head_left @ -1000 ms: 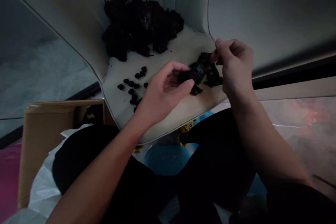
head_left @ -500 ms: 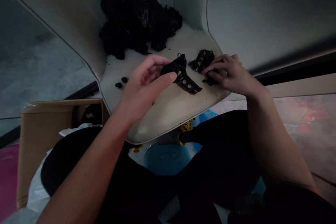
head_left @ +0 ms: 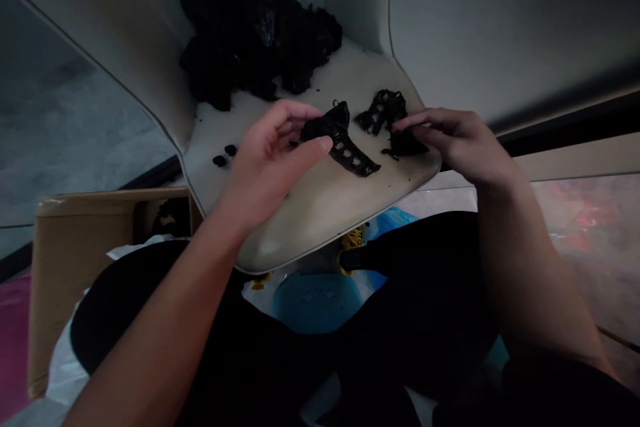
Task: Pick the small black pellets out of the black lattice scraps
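My left hand (head_left: 270, 160) is closed around a black strap-like piece (head_left: 347, 150) with a row of cut-out holes, held between thumb and fingers above the pale seat. A small loop shows at its top end. At the right, my right hand (head_left: 455, 137) has its fingers stretched out over the edge of a second black piece (head_left: 406, 142); whether they touch it is hard to tell. Beside it lies a similar black strip with holes (head_left: 383, 110). Its exact kind is too dark to make out.
A heap of crumpled black pieces (head_left: 255, 40) lies at the back of the cream seat (head_left: 285, 233). Two small black bits (head_left: 225, 155) sit left of my left hand. An open cardboard box (head_left: 75, 280) stands lower left, and a blue basin (head_left: 317, 303) is below the seat.
My right hand has drawn back slightly to the right, uncovering more of the black piece under its fingers. The left hand keeps its hold; the view has shifted a little.
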A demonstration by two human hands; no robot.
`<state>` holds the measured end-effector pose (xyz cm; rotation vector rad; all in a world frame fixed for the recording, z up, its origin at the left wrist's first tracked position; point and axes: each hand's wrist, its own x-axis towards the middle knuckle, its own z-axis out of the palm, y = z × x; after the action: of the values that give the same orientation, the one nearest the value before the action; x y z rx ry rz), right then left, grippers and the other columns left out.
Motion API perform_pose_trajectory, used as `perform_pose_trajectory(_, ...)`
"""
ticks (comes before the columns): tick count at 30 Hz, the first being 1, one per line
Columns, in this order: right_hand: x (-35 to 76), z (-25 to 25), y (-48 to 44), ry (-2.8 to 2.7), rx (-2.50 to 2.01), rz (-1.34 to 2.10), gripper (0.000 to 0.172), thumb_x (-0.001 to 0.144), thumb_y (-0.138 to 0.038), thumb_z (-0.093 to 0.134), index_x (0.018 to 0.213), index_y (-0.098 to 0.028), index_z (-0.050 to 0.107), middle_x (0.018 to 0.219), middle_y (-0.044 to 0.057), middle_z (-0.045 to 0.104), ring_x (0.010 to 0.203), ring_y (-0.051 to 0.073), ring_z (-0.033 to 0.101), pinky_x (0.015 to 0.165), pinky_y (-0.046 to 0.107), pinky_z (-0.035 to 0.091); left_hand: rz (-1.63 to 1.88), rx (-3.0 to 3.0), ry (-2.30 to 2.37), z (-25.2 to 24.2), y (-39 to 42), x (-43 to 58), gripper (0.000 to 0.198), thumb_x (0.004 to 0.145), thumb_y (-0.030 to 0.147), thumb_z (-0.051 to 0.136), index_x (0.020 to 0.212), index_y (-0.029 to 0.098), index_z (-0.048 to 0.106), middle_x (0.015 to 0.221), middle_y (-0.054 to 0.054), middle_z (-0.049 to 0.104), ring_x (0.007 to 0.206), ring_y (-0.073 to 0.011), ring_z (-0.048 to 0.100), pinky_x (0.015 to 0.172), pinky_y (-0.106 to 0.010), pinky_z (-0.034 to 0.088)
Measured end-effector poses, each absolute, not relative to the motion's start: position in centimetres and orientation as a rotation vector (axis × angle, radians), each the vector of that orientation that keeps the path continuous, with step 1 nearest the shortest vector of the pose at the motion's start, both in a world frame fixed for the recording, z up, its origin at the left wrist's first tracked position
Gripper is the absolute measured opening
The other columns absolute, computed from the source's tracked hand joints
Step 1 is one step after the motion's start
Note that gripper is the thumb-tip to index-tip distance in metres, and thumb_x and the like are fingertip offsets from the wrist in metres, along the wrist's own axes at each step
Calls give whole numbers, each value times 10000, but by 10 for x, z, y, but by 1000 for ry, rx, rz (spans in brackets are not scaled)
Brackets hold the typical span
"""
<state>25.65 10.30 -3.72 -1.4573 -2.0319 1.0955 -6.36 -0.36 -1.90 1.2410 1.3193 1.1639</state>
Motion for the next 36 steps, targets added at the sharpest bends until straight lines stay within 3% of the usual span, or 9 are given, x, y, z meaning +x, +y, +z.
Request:
perform_pose_trajectory(4,247,-33,100,-1650,-1370,1495,257,963,-145,689,1107,-225,887,1211,94,897,1162,264,806,1176,459,582,1154,1254,1325,-14,-4,-60,223,967,309,877,1172,299,789,1261,-35,809,1285,-290,754,1088,-429,659)
perform_pose_trajectory(7,241,-32,101,-1647,-1339,1531,246,957,-154,688,1132,-213,851,1188,114,899,1100,270,821,1132,474,605,1166,1237,1291,-13,-4,-58,257,946,304,907,1179,279,801,1267,-37,814,1277,-291,757,1087,-429,660)
perform_pose_trajectory(10,238,-34,99,-1923,-1399,1238,314,983,-195,628,1253,-252,777,1206,95,914,1183,314,827,1186,566,584,1164,1254,1273,-14,-3,-56,242,957,282,891,1182,279,801,1273,-31,823,1282,-304,759,1089,-442,658)
perform_pose_trajectory(14,236,-39,90,-2458,-1380,620,572,937,-110,510,1478,-235,646,1384,104,884,1417,378,761,1318,728,401,1126,1310,1325,-14,-2,-57,244,970,291,883,1194,276,785,1296,-26,819,1334,-318,739,1117,-444,639)
perform_pose_trajectory(17,240,-42,79,-2682,-1254,457,632,954,-95,493,1577,-178,567,1489,153,835,1436,410,756,1306,766,377,1120,1331,1333,-13,-3,-59,210,996,321,873,1191,313,794,1305,-2,814,1355,-294,727,1109,-413,628)
perform_pose_trajectory(22,248,-48,68,-2751,-1191,323,663,1028,-99,459,1685,-195,460,1587,166,779,1508,409,724,1314,770,361,1106,1318,1310,-13,-5,-60,228,1013,267,863,1229,294,794,1328,-17,801,1371,-262,720,1056,-377,635)
perform_pose_trajectory(29,250,-43,68,-2710,-1219,202,585,1018,-82,491,1586,-186,587,1587,221,764,1482,424,744,1341,803,337,1094,1302,1292,-17,-1,-58,233,983,246,865,1198,303,795,1291,-19,802,1348,-274,730,1006,-384,651)
perform_pose_trajectory(33,249,-34,68,-2629,-1241,237,525,1032,-96,486,1499,-249,672,1540,138,810,1462,403,760,1372,771,325,1087,1334,1304,-16,0,-56,230,999,267,848,1220,289,788,1323,-24,800,1383,-292,718,1070,-386,641)
perform_pose_trajectory(36,247,-34,69,-2654,-1253,299,595,1017,-91,468,1551,-281,650,1580,114,788,1511,400,727,1388,774,307,1058,1327,1303,-15,1,-54,227,1012,244,819,1229,293,777,1357,-20,803,1399,-287,718,1119,-396,629)
